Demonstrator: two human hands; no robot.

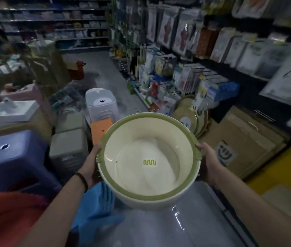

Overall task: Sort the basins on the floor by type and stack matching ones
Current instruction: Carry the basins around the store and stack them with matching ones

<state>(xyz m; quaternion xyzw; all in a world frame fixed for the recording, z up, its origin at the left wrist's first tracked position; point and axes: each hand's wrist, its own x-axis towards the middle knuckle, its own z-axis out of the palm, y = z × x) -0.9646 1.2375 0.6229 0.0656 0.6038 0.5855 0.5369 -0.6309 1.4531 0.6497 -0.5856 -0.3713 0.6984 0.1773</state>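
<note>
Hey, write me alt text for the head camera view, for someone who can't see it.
A left hand and right hand grip a green-rimmed cream basin by its sides, apparently nested in a second cream basin, in a dim shop aisle. A purple stool, a white stool and cardboard boxes surround it.

Cream basin (159,136), olive-green rim, green squiggle mark on white inside. Purple stool (11,157) at nine o'clock; orange panel (100,130) at eleven; blue stack (94,202) at seven.
</note>
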